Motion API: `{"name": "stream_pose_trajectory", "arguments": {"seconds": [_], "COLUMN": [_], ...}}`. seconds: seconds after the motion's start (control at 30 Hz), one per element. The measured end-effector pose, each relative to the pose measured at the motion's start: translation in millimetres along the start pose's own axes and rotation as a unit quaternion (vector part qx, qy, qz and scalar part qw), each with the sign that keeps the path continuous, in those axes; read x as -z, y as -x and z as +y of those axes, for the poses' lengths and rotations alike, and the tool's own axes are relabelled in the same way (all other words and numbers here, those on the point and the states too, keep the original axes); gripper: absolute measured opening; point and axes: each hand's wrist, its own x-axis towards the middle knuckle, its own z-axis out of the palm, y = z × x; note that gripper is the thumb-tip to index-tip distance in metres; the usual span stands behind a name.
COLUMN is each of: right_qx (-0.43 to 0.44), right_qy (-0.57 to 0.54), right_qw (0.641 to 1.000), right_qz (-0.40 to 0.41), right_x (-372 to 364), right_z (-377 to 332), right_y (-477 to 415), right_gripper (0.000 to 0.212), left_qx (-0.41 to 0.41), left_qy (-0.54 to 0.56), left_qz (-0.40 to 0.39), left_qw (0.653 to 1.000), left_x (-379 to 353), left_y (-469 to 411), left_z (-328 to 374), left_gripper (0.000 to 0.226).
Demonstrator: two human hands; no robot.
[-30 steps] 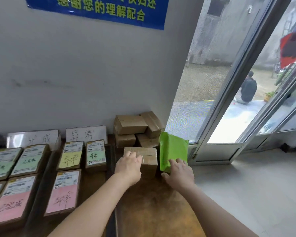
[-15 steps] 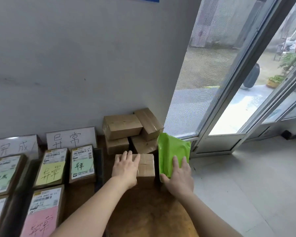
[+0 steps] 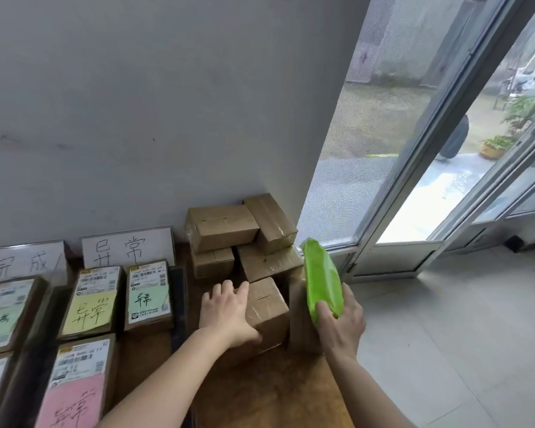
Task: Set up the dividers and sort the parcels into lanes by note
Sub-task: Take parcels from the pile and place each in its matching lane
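Head view: the left hand (image 3: 226, 310) lies over the left top edge of a brown box (image 3: 267, 310). Its fingers are spread and nearly straight, and the thumb presses the near face. The right hand (image 3: 342, 322) grips the lower end of the green parcel (image 3: 322, 279), thumb across the front and fingers curled behind, hiding that end. Half a second ago the parcel leaned with its broad face toward the camera; now it is raised and turned edge-on. The box has also swung, so one corner points forward.

Both sit just in front of the stack of cartons (image 3: 226, 227), with the parcel at the stack's right front corner. Left of the stack stands a dark divider (image 3: 178, 291). Beyond it are parcels with a green note (image 3: 147, 299), a yellow note (image 3: 90, 310) and, nearer, a pink note (image 3: 74, 396). A white sign (image 3: 127, 247) leans on the wall left of the stack. A glass door (image 3: 414, 168) lies to its right. Both forearms reach in over the wooden table (image 3: 260, 396).
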Motion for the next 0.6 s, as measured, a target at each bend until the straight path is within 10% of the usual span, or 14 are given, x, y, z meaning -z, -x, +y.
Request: {"name": "stream_pose_trajectory", "arguments": {"seconds": [0.23,0.37,0.47,0.6], "right_qx": [-0.048,-0.061,-0.104,-0.146], "right_qy": [-0.217,-0.342,-0.421,-0.453], "right_qw": [0.975,0.937,0.896,0.861], "right_qz": [-0.001,-0.040,-0.097,-0.180], "right_x": [20.0,28.4,34.0,41.5], "right_z": [-7.9,-13.8,-15.3,-17.1], "right_y": [23.9,37.1,46.4,53.9], "right_gripper": [0.070,0.046,0.031,0.033], "left_qx": [0.095,0.150,0.153,0.126], "left_qy": [0.296,0.667,0.803,0.847], "left_qz": [0.020,-0.018,-0.084,-0.097], "left_qw": [0.950,0.729,0.571,0.507], "left_x": [11.4,25.4,32.4,31.7], "left_y": [23.8,41.4,53.7,67.8], "left_z": [-10.8,-18.0,-21.7,-14.3], "left_gripper": [0.116,0.110,0.063,0.043]}}
